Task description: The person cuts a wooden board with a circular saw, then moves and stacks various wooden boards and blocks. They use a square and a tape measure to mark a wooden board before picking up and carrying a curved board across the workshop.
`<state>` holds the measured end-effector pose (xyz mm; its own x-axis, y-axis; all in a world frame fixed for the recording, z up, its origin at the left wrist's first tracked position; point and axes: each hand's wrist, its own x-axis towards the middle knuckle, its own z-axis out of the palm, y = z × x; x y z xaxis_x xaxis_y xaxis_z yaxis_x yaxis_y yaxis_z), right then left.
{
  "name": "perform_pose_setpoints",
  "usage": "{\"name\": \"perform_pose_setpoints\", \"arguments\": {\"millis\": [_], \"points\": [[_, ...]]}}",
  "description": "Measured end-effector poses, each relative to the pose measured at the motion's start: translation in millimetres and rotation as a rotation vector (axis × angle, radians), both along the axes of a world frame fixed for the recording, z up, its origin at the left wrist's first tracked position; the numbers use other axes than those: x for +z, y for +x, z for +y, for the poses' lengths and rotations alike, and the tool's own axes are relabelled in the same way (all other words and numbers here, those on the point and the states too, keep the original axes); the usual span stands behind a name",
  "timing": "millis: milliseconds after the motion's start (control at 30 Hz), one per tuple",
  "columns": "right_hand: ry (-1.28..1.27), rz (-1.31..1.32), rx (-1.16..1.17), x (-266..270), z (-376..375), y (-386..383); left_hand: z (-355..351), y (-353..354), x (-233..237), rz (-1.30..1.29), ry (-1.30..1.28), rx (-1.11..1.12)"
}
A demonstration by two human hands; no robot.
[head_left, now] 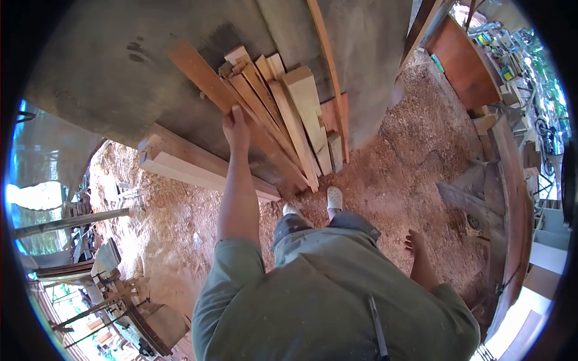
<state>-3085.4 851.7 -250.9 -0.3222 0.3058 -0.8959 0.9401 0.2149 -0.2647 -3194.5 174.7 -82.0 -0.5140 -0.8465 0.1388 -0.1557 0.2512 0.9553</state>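
Observation:
My left hand [236, 125] is at the near edge of a long reddish-brown wooden plank [201, 71], closed on that edge with part of the fingers hidden behind it. The plank leans at a slant against a grey wall. Right beside it stands a bundle of paler boards and strips [288, 123], also leaning on the wall. Below my left forearm lies a thick pale timber beam [192, 171]. Down by my right side hangs my right hand [414, 242], its fingers loosely curled but apart, with nothing visible in them.
Wood shavings [421, 144] cover the floor around my feet. A thin wooden strip [330, 60] leans on the wall [120, 72]. To the right are a curved wooden bench edge [515, 198] and a reddish panel [463, 63]. A pole [72, 222] juts in from the left.

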Motion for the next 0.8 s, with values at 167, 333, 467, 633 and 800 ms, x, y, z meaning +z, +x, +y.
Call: {"name": "perform_pose_setpoints", "arguments": {"millis": [167, 333, 467, 633, 800], "points": [[0.022, 0.037, -0.012, 2.0, -5.3, -11.9, 5.3, -11.4, -1.4, 0.174, 0.063, -0.057], [-0.093, 0.167, 0.100, 31.3, -72.4, -46.4, -27.5, -14.4, -55.6, -0.002, 0.110, -0.004], [-0.106, 0.246, 0.247, 44.0, -101.8, -60.5, -18.2, -22.1, -59.4, 0.044, 0.118, -0.003], [-0.095, 0.236, 0.315, 49.6, -115.7, -59.1, -18.2, -2.5, -51.3, -0.113, 0.057, 0.012], [-0.115, 0.417, 0.368, 45.9, -116.6, -50.4, -9.3, -9.4, -42.0, 0.067, 0.116, -0.195]]}}
